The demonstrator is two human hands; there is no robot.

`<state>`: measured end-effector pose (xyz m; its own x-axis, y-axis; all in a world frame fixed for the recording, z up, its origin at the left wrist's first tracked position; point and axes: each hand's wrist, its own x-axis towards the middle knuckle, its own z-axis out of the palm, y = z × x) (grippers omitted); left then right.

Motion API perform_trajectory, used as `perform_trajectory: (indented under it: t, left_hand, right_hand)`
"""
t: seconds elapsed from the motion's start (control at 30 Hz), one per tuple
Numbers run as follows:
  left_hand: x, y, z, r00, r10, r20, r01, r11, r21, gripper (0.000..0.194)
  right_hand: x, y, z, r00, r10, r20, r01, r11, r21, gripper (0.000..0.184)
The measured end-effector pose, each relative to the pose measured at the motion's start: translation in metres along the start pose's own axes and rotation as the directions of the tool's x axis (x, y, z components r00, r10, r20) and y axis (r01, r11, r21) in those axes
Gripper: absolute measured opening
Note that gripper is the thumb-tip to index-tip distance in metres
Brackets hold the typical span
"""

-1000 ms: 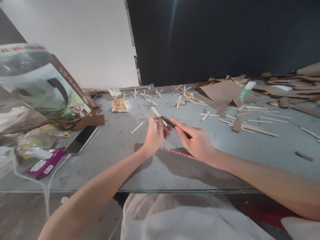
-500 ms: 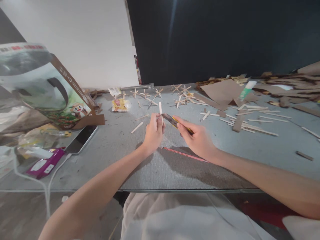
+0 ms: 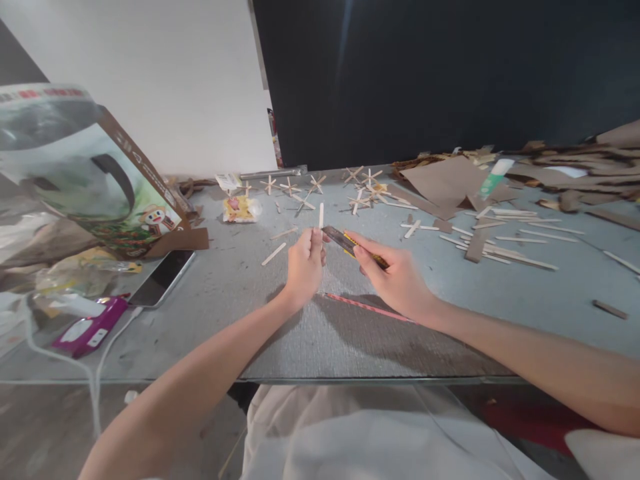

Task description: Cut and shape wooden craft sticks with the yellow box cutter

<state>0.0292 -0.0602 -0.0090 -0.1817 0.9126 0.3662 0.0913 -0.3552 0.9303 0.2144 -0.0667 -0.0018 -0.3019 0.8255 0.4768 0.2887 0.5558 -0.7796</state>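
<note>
My left hand (image 3: 305,267) is closed on a pale wooden craft stick (image 3: 321,215), held nearly upright over the grey table (image 3: 320,333). My right hand (image 3: 393,277) grips a dark utility knife with yellow trim (image 3: 350,245), its tip pointing at the stick just right of my left fingers. A red-and-white striped straw (image 3: 367,307) lies on the table below my right hand.
Star-shaped stick assemblies (image 3: 310,183) and loose sticks (image 3: 505,233) lie at the back. Cardboard scraps (image 3: 445,183) and a green-white glue tube (image 3: 494,177) are at the right. A printed box (image 3: 90,180), a phone (image 3: 161,280) and a purple pack (image 3: 90,330) sit left.
My left hand turned the stick from slanting to nearly upright. The knife tip rose slightly and stays close to the stick.
</note>
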Motion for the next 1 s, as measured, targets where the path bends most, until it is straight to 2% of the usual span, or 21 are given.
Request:
perform_trajectory:
  t: [0.23,0.8,1.0]
  left_hand:
    - [-0.001,0.007,0.001,1.000,-0.011,-0.011,0.010,0.998,-0.059,0.059]
    - [0.002,0.018,0.004,0.990,-0.142,0.021,0.143,0.961,-0.237,0.053]
    - [0.003,0.019,0.002,0.981,-0.184,0.056,0.193,0.944,-0.269,0.051]
  right_hand:
    - [-0.001,0.001,0.000,1.000,-0.002,0.010,0.002,1.000,0.021,0.056]
    - [0.002,-0.001,-0.003,0.988,0.119,0.100,-0.141,0.957,0.253,0.060]
    - [0.004,-0.003,-0.001,0.973,0.180,0.145,-0.222,0.904,0.366,0.068]
